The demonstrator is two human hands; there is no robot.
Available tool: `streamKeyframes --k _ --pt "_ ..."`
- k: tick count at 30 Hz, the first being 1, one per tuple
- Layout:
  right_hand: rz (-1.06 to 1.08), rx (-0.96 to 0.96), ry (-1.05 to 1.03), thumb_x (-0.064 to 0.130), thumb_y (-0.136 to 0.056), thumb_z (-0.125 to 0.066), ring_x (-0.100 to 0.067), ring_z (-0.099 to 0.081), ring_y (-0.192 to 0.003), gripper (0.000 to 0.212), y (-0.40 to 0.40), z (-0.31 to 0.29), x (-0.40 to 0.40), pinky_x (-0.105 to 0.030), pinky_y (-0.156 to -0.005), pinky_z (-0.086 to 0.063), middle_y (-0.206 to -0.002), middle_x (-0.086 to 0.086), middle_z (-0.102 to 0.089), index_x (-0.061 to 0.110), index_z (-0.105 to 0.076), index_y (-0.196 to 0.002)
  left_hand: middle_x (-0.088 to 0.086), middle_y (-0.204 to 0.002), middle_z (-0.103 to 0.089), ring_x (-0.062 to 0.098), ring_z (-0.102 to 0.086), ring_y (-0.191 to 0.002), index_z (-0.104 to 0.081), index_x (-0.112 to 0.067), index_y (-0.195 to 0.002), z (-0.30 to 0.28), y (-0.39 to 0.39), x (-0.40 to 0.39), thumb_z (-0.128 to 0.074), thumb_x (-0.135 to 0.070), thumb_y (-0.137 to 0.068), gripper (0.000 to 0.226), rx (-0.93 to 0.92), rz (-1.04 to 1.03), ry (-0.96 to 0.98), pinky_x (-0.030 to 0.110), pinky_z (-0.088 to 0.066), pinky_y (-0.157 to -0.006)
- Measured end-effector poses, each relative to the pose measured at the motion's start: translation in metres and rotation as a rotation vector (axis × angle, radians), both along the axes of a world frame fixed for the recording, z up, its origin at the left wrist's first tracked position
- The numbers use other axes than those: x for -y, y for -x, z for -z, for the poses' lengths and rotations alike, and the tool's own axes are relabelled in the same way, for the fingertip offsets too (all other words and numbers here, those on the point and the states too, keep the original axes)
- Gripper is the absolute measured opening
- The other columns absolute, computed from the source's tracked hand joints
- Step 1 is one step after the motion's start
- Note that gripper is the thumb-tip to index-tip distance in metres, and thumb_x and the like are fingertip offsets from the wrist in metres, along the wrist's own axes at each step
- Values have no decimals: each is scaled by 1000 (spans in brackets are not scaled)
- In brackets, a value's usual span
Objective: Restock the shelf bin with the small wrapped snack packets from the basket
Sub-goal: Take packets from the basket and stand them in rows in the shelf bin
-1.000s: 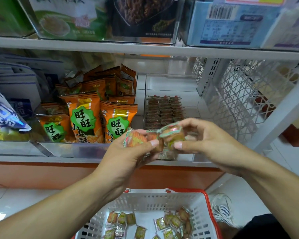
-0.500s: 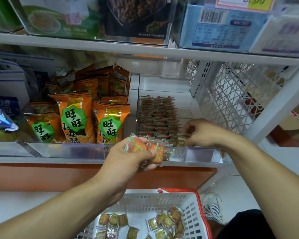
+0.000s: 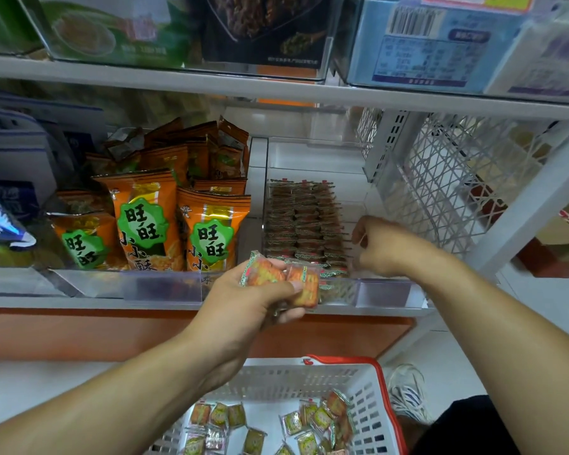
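My left hand (image 3: 243, 310) grips a small bunch of orange and green wrapped snack packets (image 3: 276, 274) just in front of the clear shelf bin (image 3: 385, 287). Inside the bin, several rows of the same packets (image 3: 303, 221) lie stacked flat. My right hand (image 3: 385, 244) reaches into the bin at the right end of the rows, knuckles up and fingers curled down; whatever is under the fingers is hidden. Below, a white basket with a red rim (image 3: 380, 389) holds several loose packets (image 3: 319, 418).
Orange snack bags (image 3: 145, 224) fill the bin to the left. An upper shelf (image 3: 276, 90) with boxed goods hangs low overhead. A white lattice panel (image 3: 457, 185) closes the shelf's right side. A shoe (image 3: 404, 389) stands beside the basket.
My right hand took a packet from the bunch in my left hand, carried it into the bin and has moved further right beside the rows. My left hand stayed put.
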State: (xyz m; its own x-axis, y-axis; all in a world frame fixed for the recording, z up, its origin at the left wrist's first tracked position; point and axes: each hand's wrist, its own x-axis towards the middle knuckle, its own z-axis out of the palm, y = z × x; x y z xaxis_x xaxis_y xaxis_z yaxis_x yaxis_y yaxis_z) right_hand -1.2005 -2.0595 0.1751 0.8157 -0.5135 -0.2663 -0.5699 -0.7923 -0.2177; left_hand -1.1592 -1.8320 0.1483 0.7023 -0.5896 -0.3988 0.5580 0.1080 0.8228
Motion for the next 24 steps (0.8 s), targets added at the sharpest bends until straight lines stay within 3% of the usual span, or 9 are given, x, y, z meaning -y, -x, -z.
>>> streamKeyframes --k 1,3,4,6,11,14,18,21,24 --pt "9 148 -54 25 -85 -75 -17 -63 -89 25 4 -6 -5 -29 -72 -51 -105 -2 -68 17 -62 -105 19 -90 -78 32 -77 -80 -66 -8 -98 -1 0 0 -76 5 -81 24 -11 -4 11 27 -61 -58" --pt "20 373 -504 41 -83 -77 -8 -66 -72 28 15 -17 -22 -26 -61 -53 -90 2 -72 21 -67 -99 19 -91 -78 30 -77 -80 -66 -7 -100 -3 -1 0 -77 4 -80 26 -29 -7 32 26 -61 -58" --pt "-2 388 -760 45 -78 -77 -9 -66 -67 34 21 -20 -33 -25 -57 -54 -86 2 -73 21 -69 -101 19 -93 -78 29 -77 -79 -65 -7 -102 -4 -1 0 -77 3 -80 27 -33 -1 44 26 -61 -57" --pt "-92 349 -973 37 -76 -79 -15 -65 -70 40 31 -20 -49 -27 -58 -54 -86 -3 -71 18 -69 -110 17 -95 -78 25 -77 -79 -66 -7 -106 -6 -1 0 -81 -7 -74 35 -26 24 67 24 -60 -57" --pt "-202 413 -898 6 -77 -83 -23 -67 -78 36 33 -18 -49 -46 -75 -58 -95 -14 -72 15 -69 -108 5 -94 -76 17 -71 -80 -72 -6 -110 -12 -3 -1 -73 -66 -66 74 77 97 -50 29 -60 -59" --pt "-317 374 -932 9 -69 -88 -22 -61 -81 53 34 -21 -47 -41 -79 -55 -89 -8 -68 25 -70 -115 -13 -61 -66 2 -64 -56 -79 -20 -105 -13 -5 -5 -41 -94 -65 92 330 331 -274 29 -56 -55" --pt "-481 270 -789 27 -72 -89 -16 -51 -71 52 31 -14 -61 -40 -70 -47 -79 6 -60 39 -69 -119 -6 -81 -78 9 -73 -79 -76 -40 -102 -15 0 -10 -24 -99 -66 87 379 546 -306 26 -53 -54" --pt "-498 315 -649 36 -69 -91 -27 -57 -71 42 31 -12 -66 -46 -73 -49 -80 1 -63 39 -72 -108 -3 -84 -77 13 -69 -80 -78 -34 -100 -15 -1 -9 -25 -96 -66 89 291 544 -285 27 -52 -53" --pt "-426 462 -670 24 -64 -95 -23 -66 -81 41 32 -15 -65 -45 -78 -55 -91 3 -69 30 -70 -96 3 -79 -74 14 -64 -73 -80 -28 -100 -13 -4 -7 -25 -98 -60 98 176 457 -254 26 -50 -49"
